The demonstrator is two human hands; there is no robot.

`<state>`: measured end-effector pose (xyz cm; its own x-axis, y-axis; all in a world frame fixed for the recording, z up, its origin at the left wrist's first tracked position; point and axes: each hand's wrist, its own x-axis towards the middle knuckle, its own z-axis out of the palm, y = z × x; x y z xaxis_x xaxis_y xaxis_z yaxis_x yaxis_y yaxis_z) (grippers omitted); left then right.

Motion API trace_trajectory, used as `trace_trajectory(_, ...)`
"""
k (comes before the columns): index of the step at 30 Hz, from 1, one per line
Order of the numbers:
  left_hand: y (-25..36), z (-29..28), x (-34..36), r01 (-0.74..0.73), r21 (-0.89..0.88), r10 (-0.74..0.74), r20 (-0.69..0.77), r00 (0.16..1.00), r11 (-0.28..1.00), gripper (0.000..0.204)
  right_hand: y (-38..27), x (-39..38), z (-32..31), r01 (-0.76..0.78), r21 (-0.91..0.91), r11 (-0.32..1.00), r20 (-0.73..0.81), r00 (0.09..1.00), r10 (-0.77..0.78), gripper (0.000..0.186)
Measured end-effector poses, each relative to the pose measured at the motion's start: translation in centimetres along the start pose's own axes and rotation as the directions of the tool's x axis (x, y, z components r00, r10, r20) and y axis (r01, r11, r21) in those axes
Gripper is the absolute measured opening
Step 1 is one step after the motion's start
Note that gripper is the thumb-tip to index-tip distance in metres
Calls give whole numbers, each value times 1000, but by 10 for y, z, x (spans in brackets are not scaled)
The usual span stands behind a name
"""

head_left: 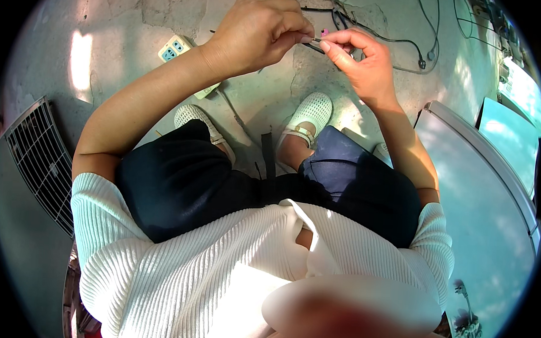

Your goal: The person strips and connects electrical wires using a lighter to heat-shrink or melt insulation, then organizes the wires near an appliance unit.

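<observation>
Above the floor, my left hand (257, 31) and my right hand (365, 60) meet nearly fingertip to fingertip. Between them runs a short stretch of thin dark wire (316, 39), pinched at each end by thumb and forefinger. Its ends are hidden by my fingers, so where it leads is not plain. A small pink piece (325, 32) shows beside my right forefinger; I cannot tell whether it is on the wire. Under my left forearm lies a cream power strip (175, 48) with blue sockets, partly covered by the arm.
Black cables (382, 36) with a plug (422, 63) sprawl over the concrete floor (122, 74) beyond my hands. A metal grille (39, 161) stands at the left. To the right is a large pale panel (478, 194) with a raised edge. My shoes (308, 116) are below my hands.
</observation>
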<state>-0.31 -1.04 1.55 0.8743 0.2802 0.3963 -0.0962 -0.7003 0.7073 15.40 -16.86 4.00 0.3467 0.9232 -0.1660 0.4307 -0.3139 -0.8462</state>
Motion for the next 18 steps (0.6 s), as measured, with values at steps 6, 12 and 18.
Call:
trace_trajectory(6,1,0,-1,2,42,-2,11,1000,999,10,0,-1,4,105,-86,991,-67,992,-111,9)
trace_trajectory(12,5,2,0,2,34,-2,13,1000,999,8,6,0,5,145,-123,982,-56,987,-153,11)
trace_trajectory(18,-7,6,-2,133,-57,-133,12,991,989,9,15,0,-2,-170,236,957,97,984,151,19)
